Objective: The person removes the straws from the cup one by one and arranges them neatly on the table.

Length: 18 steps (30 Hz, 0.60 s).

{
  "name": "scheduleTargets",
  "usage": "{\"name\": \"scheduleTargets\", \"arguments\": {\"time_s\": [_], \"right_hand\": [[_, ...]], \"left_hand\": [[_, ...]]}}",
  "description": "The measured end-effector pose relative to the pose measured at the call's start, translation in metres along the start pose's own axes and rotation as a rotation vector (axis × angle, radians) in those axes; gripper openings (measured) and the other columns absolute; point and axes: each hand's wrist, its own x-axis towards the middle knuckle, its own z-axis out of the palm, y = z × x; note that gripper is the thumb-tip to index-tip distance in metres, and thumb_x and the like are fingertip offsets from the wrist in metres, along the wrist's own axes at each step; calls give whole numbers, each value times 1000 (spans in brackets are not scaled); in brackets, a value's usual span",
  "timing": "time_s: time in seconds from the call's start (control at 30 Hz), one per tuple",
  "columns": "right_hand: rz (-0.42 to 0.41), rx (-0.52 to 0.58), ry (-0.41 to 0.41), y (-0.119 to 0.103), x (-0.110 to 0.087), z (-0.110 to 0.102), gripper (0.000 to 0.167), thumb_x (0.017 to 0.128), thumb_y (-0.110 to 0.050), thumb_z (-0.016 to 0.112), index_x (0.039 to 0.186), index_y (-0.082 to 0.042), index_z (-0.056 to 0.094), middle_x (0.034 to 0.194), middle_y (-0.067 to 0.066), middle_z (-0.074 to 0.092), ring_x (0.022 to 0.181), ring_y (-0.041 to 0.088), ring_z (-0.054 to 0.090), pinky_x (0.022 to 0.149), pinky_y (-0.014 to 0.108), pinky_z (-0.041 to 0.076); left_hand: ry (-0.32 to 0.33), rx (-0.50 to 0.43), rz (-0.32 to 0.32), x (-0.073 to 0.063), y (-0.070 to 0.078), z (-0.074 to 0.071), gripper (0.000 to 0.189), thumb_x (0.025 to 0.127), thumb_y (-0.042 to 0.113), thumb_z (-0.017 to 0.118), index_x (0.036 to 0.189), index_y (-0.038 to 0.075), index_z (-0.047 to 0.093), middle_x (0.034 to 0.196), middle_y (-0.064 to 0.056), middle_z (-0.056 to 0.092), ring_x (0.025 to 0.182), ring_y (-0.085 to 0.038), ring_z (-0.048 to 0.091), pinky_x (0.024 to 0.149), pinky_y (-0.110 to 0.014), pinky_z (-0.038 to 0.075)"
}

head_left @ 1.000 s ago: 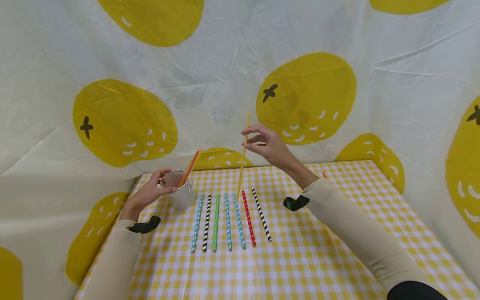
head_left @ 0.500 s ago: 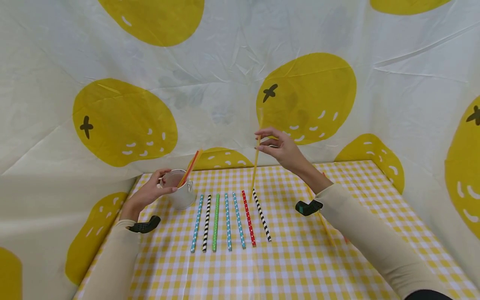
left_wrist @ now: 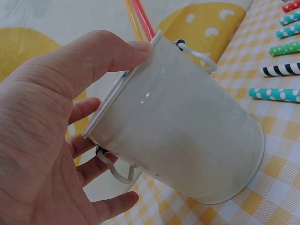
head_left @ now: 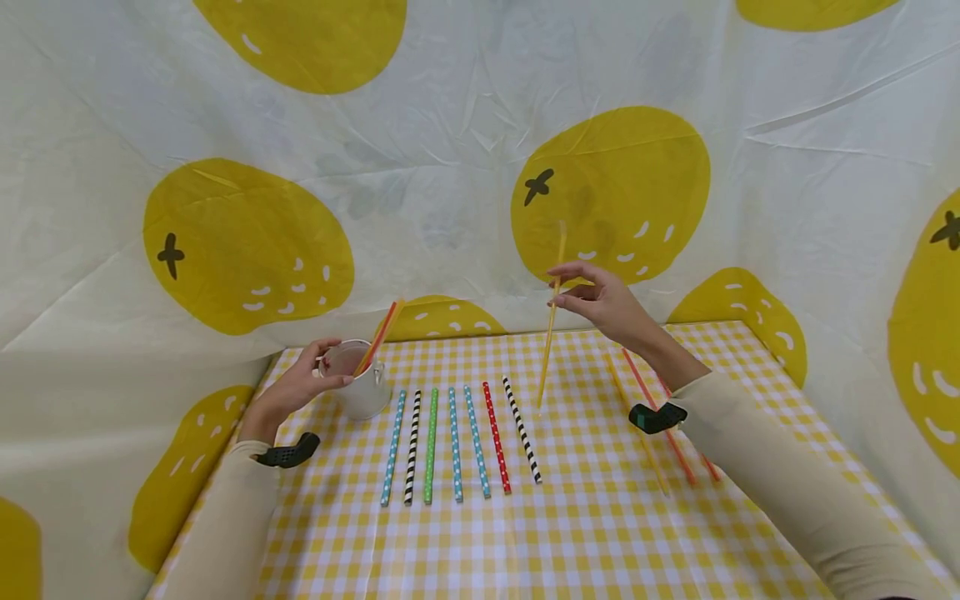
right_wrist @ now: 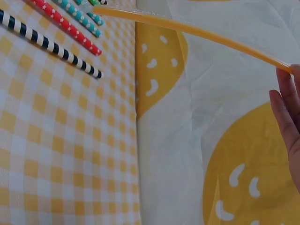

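Note:
My right hand (head_left: 600, 302) pinches a long yellow straw (head_left: 550, 333) near its top and holds it almost upright over the table, its lower end hanging just right of a black-and-white striped straw (head_left: 522, 430). The same yellow straw (right_wrist: 187, 30) crosses the right wrist view. My left hand (head_left: 300, 385) grips the rim of a small white metal cup (head_left: 360, 379), thumb on top; the cup (left_wrist: 183, 136) leans a little. An orange straw and a red one (head_left: 380, 335) stick out of it.
Several patterned paper straws (head_left: 453, 433) lie side by side on the yellow checked tablecloth (head_left: 525, 533). Two or three thin plain straws (head_left: 660, 421) lie at the right, near my right wrist. A lemon-print sheet (head_left: 450, 150) walls in the table.
My right hand has carried the yellow straw to the right, from above the row of patterned straws to beyond its right end. The left hand and cup have stayed put.

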Motion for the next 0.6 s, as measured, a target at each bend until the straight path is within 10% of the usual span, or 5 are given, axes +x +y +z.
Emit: {"name": "scheduleTargets", "arguments": {"time_s": [0.37,0.6], "right_hand": [[1,-11,71,13,-15,-28,45,99,-4,64,143,-6,53,134,26,55,103,30,68,82,31,58],[52,-18,83,18,-27,-46,42,101,-7,63,142,-8,56,128,15,58,103,23,69,80,32,59]], "left_hand": [[8,14,0,0,-1,0,82,98,33,69,160,14,20,141,-21,29,127,-41,31,93,-51,35],[3,-11,-2,0,-1,0,83,97,34,71,160,14,20,149,-19,26,129,-41,31,96,-52,36]]}}
